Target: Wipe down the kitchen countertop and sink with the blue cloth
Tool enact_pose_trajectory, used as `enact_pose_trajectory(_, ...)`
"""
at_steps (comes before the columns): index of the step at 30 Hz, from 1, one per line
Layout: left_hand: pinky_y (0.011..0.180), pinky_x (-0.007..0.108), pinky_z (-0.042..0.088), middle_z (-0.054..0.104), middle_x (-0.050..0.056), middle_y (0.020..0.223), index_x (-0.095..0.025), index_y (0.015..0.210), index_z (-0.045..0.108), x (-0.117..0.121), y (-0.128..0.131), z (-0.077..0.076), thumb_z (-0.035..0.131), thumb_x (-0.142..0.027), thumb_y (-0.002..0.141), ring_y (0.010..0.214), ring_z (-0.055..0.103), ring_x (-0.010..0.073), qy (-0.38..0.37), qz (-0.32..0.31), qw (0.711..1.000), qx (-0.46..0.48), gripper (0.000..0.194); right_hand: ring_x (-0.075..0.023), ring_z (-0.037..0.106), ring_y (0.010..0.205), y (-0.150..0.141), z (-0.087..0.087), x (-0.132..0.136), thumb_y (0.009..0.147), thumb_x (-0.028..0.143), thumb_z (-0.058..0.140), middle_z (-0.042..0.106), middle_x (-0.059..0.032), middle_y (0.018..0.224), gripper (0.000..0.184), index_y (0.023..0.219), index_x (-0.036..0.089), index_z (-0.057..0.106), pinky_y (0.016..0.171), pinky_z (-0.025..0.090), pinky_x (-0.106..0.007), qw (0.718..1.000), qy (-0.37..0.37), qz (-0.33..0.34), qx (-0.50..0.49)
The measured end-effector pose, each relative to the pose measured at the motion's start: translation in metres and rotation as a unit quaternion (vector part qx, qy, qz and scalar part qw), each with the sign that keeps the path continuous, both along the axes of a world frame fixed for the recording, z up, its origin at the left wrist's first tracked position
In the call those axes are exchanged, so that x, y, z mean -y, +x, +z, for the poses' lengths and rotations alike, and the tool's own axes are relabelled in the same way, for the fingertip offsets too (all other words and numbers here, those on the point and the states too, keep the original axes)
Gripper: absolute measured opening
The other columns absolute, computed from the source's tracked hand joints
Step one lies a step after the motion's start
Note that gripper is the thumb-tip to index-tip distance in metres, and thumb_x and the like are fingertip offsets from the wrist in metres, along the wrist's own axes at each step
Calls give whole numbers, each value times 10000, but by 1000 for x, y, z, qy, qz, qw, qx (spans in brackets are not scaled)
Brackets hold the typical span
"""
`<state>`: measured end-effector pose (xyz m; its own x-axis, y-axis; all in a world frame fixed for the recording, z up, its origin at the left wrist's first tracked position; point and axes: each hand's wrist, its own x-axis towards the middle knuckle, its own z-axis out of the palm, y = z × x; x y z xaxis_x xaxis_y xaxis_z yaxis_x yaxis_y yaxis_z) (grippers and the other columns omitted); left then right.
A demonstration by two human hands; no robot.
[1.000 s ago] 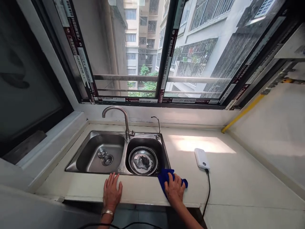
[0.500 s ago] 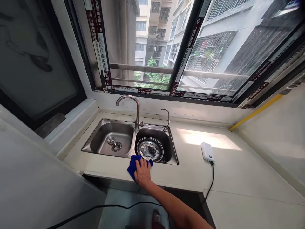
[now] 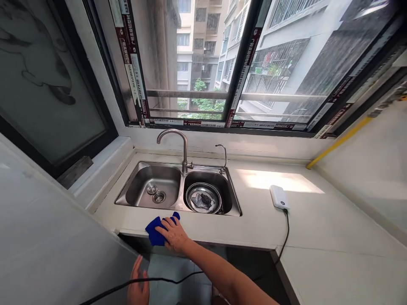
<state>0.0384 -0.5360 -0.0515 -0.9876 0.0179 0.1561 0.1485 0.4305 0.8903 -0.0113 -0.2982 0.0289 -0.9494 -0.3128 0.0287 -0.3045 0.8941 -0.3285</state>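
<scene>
My right hand (image 3: 174, 234) presses on a blue cloth (image 3: 156, 231) at the front edge of the pale countertop (image 3: 206, 231), just in front of the left basin. Part of the cloth hangs over the edge, and some of it is hidden under my fingers. Low on the left, my left hand (image 3: 138, 284) is raised below the counter, close to a smooth pale panel. Its fingers are apart and nothing is in them. A black cable (image 3: 162, 279) passes in front of it.
A steel double sink (image 3: 182, 190) is set into the counter, with round strainers (image 3: 205, 200) in its right basin. Behind it stand a tall faucet (image 3: 185, 152) and a small one (image 3: 225, 156). A white power bank (image 3: 279, 197) with a cable lies to the right.
My right hand has slid the blue cloth left along the counter's front edge. My left hand has come into view at the lower left. The view has shifted slightly.
</scene>
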Motion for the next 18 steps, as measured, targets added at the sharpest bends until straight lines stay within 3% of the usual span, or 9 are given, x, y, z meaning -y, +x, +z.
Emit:
enact_pose_trajectory(4, 1260, 582, 359, 428, 104, 1557, -225, 1450, 473, -56, -62, 27, 375, -527, 1009, 1468, 388, 264, -73, -141, 980, -123, 544, -344, 242, 1520, 8, -5, -11, 788, 301, 686, 362, -137, 1620, 893, 1587, 266, 289, 1244, 133, -617, 1000, -7, -1, 11)
enact_pose_trajectory(8, 1247, 632, 350, 433, 90, 1551, -242, 1481, 443, -88, -84, 23, 270, -468, 1043, 1484, 365, 241, -189, -240, 941, -147, 523, -332, 232, 1542, 11, -12, -13, 828, 297, 628, 341, -163, 1640, 815, 1577, 209, 322, 1263, 129, -582, 999, -9, -34, 28)
enact_pose_trajectory(12, 1242, 587, 383, 368, 61, 1593, -278, 1513, 399, -87, -85, 11, 289, -406, 1050, 1501, 331, 218, -255, -239, 917, -191, 493, -344, 238, 1547, 13, -16, -12, 811, 308, 619, 360, -160, 1636, 783, 1552, 218, 382, 1265, 101, -605, 997, -52, -52, 6)
enact_pose_trajectory(15, 1232, 560, 411, 366, 74, 1592, -260, 1542, 345, -80, -86, 12, 328, -394, 1045, 1490, 351, 226, -275, -245, 905, -215, 515, -352, 260, 1539, 26, -19, -11, 744, 262, 603, 384, -155, 1625, 723, 1458, 215, 503, 1254, 106, -641, 990, -98, -91, -50)
enact_pose_trajectory(18, 1224, 563, 421, 371, 75, 1590, -254, 1561, 296, -79, -87, 17, 363, -418, 1037, 1481, 366, 244, -276, -246, 903, -220, 553, -308, 397, 1464, 61, -26, -9, 668, 179, 519, 520, -138, 1517, 678, 1341, 208, 589, 1238, 230, -587, 973, -152, -143, -103)
